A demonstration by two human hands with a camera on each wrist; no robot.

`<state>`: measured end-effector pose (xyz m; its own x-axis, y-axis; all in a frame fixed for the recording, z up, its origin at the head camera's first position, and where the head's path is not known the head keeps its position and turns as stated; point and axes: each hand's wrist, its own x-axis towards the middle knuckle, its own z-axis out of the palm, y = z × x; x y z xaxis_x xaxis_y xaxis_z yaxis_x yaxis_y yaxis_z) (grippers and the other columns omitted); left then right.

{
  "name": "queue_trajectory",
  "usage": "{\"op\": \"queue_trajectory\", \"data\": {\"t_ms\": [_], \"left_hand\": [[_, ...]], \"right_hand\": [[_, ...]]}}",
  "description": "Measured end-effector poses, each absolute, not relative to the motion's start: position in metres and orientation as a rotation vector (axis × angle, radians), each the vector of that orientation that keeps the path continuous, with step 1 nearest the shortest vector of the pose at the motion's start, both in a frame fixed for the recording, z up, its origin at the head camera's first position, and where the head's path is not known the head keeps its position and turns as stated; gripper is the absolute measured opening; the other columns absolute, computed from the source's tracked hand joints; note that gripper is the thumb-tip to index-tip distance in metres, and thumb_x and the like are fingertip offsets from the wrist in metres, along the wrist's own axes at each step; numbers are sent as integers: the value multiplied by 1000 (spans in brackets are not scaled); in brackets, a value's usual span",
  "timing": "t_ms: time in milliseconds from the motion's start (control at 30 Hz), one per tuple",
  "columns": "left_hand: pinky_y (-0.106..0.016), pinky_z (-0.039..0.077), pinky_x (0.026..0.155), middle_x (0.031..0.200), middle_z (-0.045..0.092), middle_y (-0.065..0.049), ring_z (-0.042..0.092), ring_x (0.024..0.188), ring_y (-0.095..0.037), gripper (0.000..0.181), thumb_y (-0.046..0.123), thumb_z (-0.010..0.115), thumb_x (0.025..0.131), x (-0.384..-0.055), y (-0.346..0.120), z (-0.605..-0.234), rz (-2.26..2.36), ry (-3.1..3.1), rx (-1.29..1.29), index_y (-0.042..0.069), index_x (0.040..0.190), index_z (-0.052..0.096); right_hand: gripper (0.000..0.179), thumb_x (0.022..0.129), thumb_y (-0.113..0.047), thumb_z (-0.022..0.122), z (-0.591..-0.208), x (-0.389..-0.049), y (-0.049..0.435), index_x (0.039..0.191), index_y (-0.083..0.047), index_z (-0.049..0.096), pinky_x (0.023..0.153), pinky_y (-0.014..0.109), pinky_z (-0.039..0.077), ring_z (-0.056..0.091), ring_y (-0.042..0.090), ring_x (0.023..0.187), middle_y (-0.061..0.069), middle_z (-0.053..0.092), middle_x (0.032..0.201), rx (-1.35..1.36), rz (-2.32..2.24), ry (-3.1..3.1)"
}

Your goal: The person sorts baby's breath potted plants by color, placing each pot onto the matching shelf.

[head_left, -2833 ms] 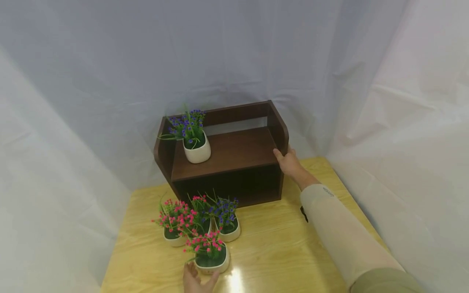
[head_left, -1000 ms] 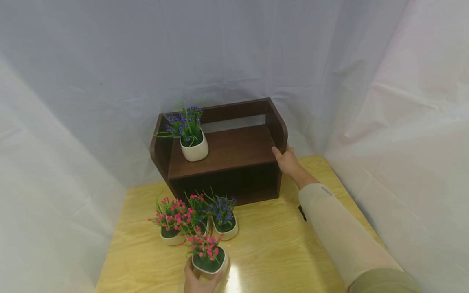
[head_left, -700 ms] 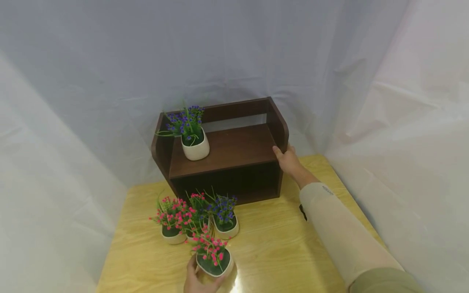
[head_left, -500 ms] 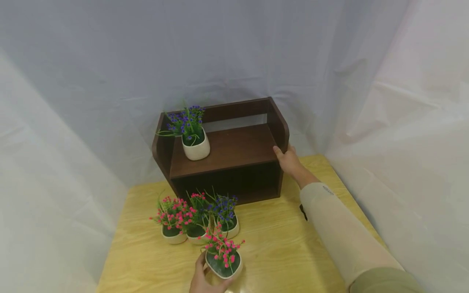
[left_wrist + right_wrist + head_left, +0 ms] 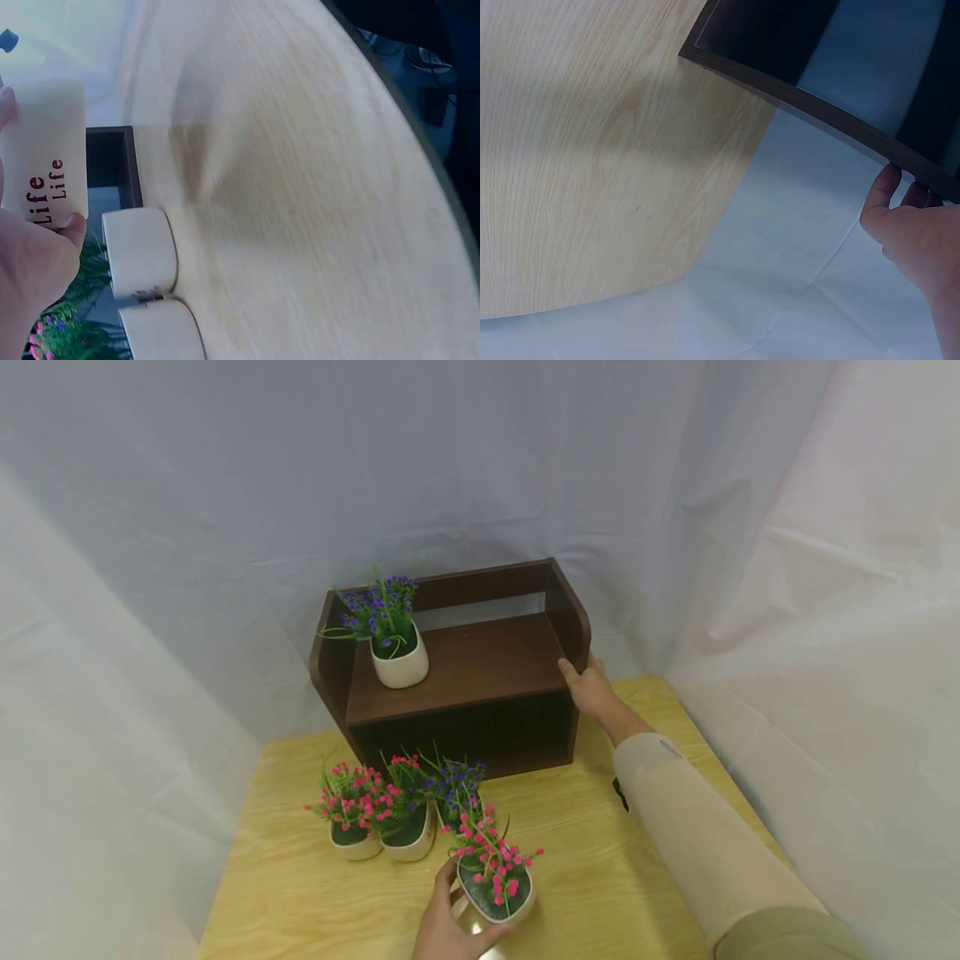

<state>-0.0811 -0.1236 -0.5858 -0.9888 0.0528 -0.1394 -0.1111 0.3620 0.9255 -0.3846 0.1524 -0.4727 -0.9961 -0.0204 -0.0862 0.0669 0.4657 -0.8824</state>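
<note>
My left hand (image 5: 447, 927) grips a white pot of artificial pink flowers (image 5: 491, 893), its thumb and fingers on opposite sides. In the left wrist view this pot (image 5: 49, 142) hangs above the table, with red "Life" lettering on its side. A dark brown two-tier wooden shelf (image 5: 487, 660) stands at the back. Its right side panel is held by my right hand (image 5: 596, 695), thumb in front and the other fingers mostly hidden behind. The right wrist view shows fingertips (image 5: 886, 176) against the shelf edge (image 5: 810, 101). A purple-flowered pot (image 5: 401, 664) sits upright on the upper tier's left.
Two pink-flowered pots, one at left (image 5: 356, 847) and one beside it (image 5: 408, 845), stand before the shelf. A purple-flowered pot (image 5: 457, 785) is partly hidden by the held one. White sheeting (image 5: 480, 468) surrounds the light wooden table (image 5: 300, 902).
My left hand has closed round the front pink-flowered pot, raised it off the table, tilted it and carried it rightward. My right hand keeps its hold on the shelf.
</note>
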Motion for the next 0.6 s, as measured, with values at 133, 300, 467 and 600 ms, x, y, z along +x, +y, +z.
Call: {"op": "queue_trajectory", "data": {"t_ms": [133, 300, 467, 600], "left_hand": [[-73, 51, 113, 169, 35, -36, 55, 141, -60, 123, 31, 101, 75, -89, -114, -587, 1705, 2469, -18, -2, 166, 24], [-73, 50, 114, 169, 35, -36, 54, 143, -58, 123, 32, 101, 76, -105, -101, -588, 1709, 2475, 18, 1, 167, 24], [-67, 51, 116, 169, 37, -33, 53, 145, -58, 121, 30, 100, 77, -123, -91, -590, 1730, 2481, 76, 2, 167, 25], [-60, 51, 119, 170, 36, -31, 52, 146, -57, 122, 31, 100, 77, -135, -84, -592, 1725, 2500, 116, 1, 168, 25]], "right_hand": [[80, 116, -50, 42, -472, -384, 153, 176, -12, 5, 135, 59, 29, 39, 51, 156, 32, 28, 164, 32, -1575, 2617], [81, 116, -52, 41, -472, -384, 155, 176, -13, 3, 135, 59, 29, 38, 51, 156, 32, 27, 165, 40, -1561, 2617], [81, 115, -52, 42, -474, -385, 155, 176, -13, 3, 136, 59, 29, 37, 52, 157, 32, 26, 165, 49, -1579, 2607], [81, 115, -51, 43, -474, -386, 154, 176, -12, 6, 136, 59, 28, 35, 52, 158, 32, 25, 167, 58, -1593, 2603]]}}
